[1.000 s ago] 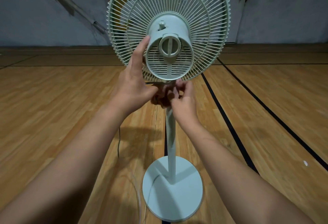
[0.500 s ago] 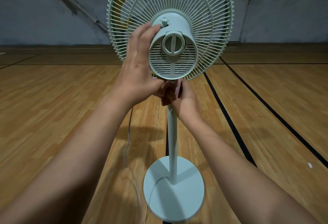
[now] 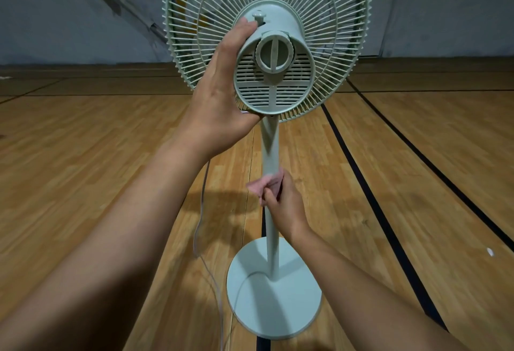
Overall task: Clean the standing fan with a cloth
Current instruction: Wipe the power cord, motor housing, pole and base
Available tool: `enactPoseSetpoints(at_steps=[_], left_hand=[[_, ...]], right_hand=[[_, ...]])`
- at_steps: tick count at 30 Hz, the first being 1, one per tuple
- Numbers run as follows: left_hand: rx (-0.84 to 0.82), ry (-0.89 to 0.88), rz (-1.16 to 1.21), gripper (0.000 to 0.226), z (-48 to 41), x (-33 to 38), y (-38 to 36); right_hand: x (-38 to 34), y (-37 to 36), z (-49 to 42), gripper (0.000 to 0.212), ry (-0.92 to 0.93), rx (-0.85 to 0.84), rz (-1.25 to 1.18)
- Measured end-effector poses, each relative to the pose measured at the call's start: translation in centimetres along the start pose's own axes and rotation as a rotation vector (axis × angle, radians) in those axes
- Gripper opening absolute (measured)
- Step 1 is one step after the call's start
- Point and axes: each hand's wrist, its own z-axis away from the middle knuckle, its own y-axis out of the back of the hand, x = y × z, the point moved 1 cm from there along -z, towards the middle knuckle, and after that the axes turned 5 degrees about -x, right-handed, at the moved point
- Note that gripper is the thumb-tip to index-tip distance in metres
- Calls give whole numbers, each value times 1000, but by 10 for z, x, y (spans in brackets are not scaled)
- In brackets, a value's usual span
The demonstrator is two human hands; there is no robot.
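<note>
Wooden floor [image 3: 83, 170], black lines [image 3: 364, 184], grey wall [image 3: 55, 17], fan [image 3: 274, 95]

Cloth [image 3: 262, 185] now lower on pole [image 3: 271, 150]

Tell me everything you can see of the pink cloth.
The cloth is small, pale pink and soft-looking, bunched into folds. The right hand grips it and holds it against the fan's pole, partway down. A crumpled end sticks out to the left of the hand; the rest is hidden inside the grip. Its weave is too blurred to tell.
</note>
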Motion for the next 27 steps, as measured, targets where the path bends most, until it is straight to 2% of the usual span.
enactPoseSetpoints(at_steps=[5,9,15,18,21,22,25,27], left_hand=[[2,-10,21,102,-1,3,-2],[-7,-8,35,102,-1,6,-4],[-15,9,36,102,0,9,-4],[-9,9,38,101,0,10,-4],[-5,-5,40,99,1,10,-5],[-8,-2,39,99,1,11,-5],[-16,10,50,100,2,11,-7],[-13,-6,49,100,0,11,-7]], right_hand=[[47,-4,18,30,-166,-117,18],[43,-2,11,21,-291,-137,-62],[-16,9,-12,38,-188,-72,-173],[-53,13,-32,15,-101,-47,-276],[-80,21,-56,6,-81,13,-457],[-84,23,-61,9,-61,34,-449],[-77,22,-59,46,61,85,-120],[-66,14,-46,57,133,74,-143]])
